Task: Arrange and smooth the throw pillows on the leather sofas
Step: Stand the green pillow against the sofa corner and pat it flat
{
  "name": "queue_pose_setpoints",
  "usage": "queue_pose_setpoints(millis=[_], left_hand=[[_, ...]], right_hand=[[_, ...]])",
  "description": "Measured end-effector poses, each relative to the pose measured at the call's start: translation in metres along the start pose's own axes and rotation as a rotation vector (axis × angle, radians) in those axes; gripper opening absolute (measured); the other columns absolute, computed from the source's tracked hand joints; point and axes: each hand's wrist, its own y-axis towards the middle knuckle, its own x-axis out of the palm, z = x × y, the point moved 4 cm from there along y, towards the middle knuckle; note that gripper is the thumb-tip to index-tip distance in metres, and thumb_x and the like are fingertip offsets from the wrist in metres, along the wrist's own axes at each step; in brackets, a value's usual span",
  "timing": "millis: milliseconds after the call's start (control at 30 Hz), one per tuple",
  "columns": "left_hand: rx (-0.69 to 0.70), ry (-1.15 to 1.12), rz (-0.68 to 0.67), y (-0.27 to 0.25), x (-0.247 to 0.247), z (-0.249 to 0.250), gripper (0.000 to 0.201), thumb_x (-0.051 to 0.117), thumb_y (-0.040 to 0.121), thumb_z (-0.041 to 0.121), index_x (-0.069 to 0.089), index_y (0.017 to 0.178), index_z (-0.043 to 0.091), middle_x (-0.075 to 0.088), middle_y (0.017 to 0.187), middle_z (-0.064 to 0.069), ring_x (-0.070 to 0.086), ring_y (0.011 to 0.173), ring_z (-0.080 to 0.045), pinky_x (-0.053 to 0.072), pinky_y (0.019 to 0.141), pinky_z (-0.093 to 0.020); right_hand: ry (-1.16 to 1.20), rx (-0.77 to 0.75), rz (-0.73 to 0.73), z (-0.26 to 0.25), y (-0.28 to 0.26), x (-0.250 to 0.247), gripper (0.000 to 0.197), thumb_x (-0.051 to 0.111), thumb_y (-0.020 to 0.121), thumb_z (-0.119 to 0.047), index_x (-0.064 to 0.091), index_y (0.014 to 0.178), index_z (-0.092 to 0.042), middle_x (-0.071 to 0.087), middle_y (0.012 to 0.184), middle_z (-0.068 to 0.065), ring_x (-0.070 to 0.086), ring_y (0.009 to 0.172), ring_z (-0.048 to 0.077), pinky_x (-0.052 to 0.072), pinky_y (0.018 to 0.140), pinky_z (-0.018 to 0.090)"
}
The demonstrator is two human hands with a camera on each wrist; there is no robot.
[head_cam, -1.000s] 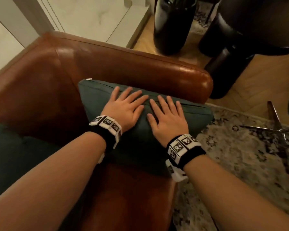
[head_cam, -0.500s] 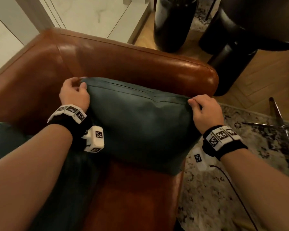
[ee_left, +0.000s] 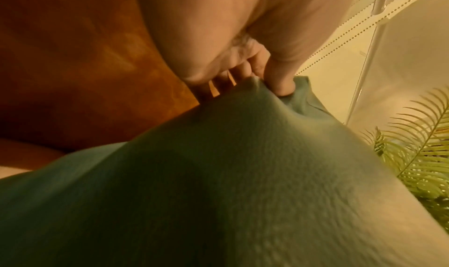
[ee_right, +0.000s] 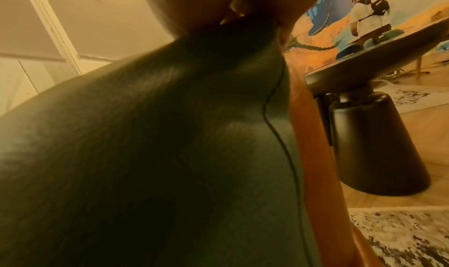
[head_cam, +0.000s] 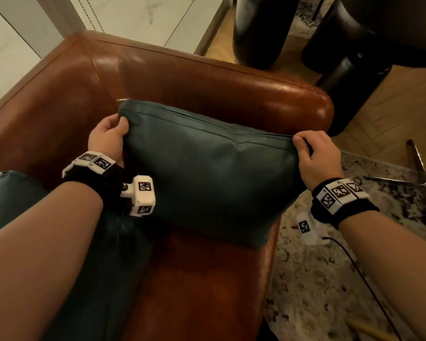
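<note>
A dark teal throw pillow (head_cam: 207,173) stands upright against the arm of the brown leather sofa (head_cam: 207,84). My left hand (head_cam: 108,136) pinches its upper left corner, thumb on the front face. In the left wrist view the thumb (ee_left: 279,79) presses into the pillow (ee_left: 218,175) fabric. My right hand (head_cam: 310,153) pinches the upper right corner by the seam. The right wrist view shows mostly the pillow (ee_right: 170,146), with the fingers largely hidden. A second teal pillow (head_cam: 15,198) lies at the left under my forearm.
A dark table with black conical legs (head_cam: 349,77) stands right behind the sofa arm. A patterned rug (head_cam: 354,279) covers the floor at right, with a metal chair base (head_cam: 418,175) on it. White blinds (head_cam: 133,16) and a fern (ee_left: 417,156) sit beyond the sofa.
One second ago both palms lay flat on the pillow's face. They then moved apart to its two top corners and pinched them. Since half a second ago the grip has barely shifted.
</note>
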Motion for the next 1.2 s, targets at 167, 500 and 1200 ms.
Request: queue_pose_setpoints(millis=[167,500,1200], left_hand=[[0.054,0.131,0.086,0.010,0.002,0.001,0.014,0.067,0.090,0.023,0.063,0.103,0.020,0.066,0.095,0.006,0.065,0.102,-0.022,0.054,0.087,-0.027],[1.026,1.412,-0.483,-0.080,0.130,-0.003,0.053,0.025,0.100,0.044,0.038,0.149,0.030,0.039,0.155,0.004,0.031,0.146,-0.024,0.013,0.121,-0.047],[0.799,1.247,-0.498,-0.052,0.148,0.039,0.018,0.059,0.092,0.037,0.047,0.097,0.025,0.052,0.094,0.008,0.051,0.102,-0.022,0.033,0.092,-0.037]], right_hand=[[-0.103,0.019,-0.038,0.001,0.007,-0.002,0.027,0.045,0.102,-0.030,0.066,0.100,-0.013,0.062,0.095,0.007,0.056,0.093,0.027,0.041,0.081,0.035],[-0.375,-0.172,-0.285,-0.105,-0.032,0.074,0.060,0.027,0.100,-0.050,0.030,0.153,-0.021,0.032,0.159,0.000,0.022,0.149,0.019,0.005,0.122,0.046],[-0.315,-0.096,-0.218,-0.067,0.022,0.028,0.037,0.044,0.097,-0.053,0.060,0.115,-0.025,0.063,0.107,-0.003,0.057,0.105,0.022,0.040,0.091,0.039]])
